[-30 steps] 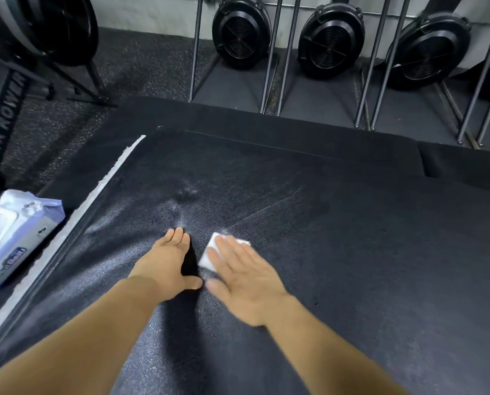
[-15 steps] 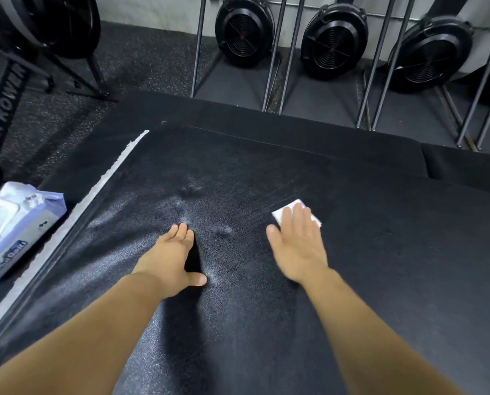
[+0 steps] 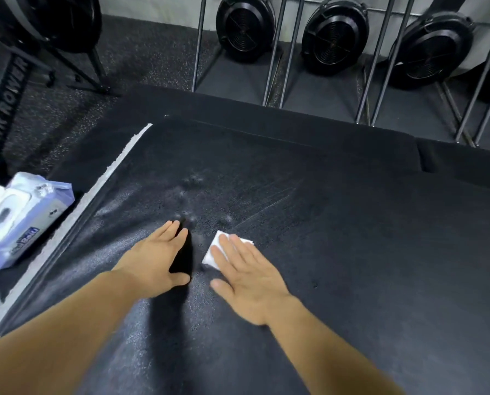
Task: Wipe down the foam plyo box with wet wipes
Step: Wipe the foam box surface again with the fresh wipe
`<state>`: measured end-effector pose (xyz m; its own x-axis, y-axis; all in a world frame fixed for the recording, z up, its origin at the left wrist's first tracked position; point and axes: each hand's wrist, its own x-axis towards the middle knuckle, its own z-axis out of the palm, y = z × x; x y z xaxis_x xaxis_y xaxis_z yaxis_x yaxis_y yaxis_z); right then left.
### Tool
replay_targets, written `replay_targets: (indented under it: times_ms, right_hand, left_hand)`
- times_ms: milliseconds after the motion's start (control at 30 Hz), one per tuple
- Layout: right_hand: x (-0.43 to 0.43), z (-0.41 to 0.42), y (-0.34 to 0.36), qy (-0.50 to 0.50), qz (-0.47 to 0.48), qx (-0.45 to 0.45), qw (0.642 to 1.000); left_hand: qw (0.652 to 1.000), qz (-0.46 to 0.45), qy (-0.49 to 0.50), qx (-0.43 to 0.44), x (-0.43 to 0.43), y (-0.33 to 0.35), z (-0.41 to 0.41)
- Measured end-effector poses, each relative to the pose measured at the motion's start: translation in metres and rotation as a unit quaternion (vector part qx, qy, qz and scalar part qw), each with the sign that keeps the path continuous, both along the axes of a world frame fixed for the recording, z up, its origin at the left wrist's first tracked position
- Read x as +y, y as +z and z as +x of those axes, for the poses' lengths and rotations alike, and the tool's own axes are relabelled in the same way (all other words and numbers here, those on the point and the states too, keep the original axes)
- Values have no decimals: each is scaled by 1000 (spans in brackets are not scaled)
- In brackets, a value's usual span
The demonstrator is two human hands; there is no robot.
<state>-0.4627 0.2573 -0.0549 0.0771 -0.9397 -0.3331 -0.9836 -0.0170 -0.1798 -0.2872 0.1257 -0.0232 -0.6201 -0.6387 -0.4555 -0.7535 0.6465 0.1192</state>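
Wiping step. My right hand [image 3: 246, 277], fingers straight, presses the wet wipe [image 3: 207, 259] flat on the foam plyo box [image 3: 352, 252] top; my left hand [image 3: 155, 258] braces flat, empty. Next, I judge: sweep rightward.

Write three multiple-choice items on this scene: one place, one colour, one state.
1. Where is the wipe pack?
A. Left of the foam box
B. On the box top
C. Against the back wall

2. What colour is the wipe under the right hand?
A. Blue
B. White
C. Black

3. How is the left hand?
A. In a fist
B. Gripping the pack
C. Resting on the box, fingers straight

Answers:
1 A, it lies past the box's left edge.
2 B, white shows beyond the fingers.
3 C, it rests palm down on the black surface.
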Motion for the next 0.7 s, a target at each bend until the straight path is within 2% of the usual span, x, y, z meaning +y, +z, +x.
replay_targets:
  times_ms: [200, 333, 500, 700]
  right_hand:
    - [-6, -95, 3, -134, 18, 10, 991]
    - [-10, -124, 5, -196, -25, 22, 980]
    - [-19, -85, 2, -264, 14, 11, 965]
    - [-7, 9, 1, -198, 39, -8, 979]
  left_hand:
    - [999, -22, -5, -47, 0, 3, -1]
    - [999, -11, 1, -48, -1, 1, -4]
    - [1000, 14, 14, -24, -4, -6, -1]
    - [1000, 16, 12, -5, -5, -9, 0]
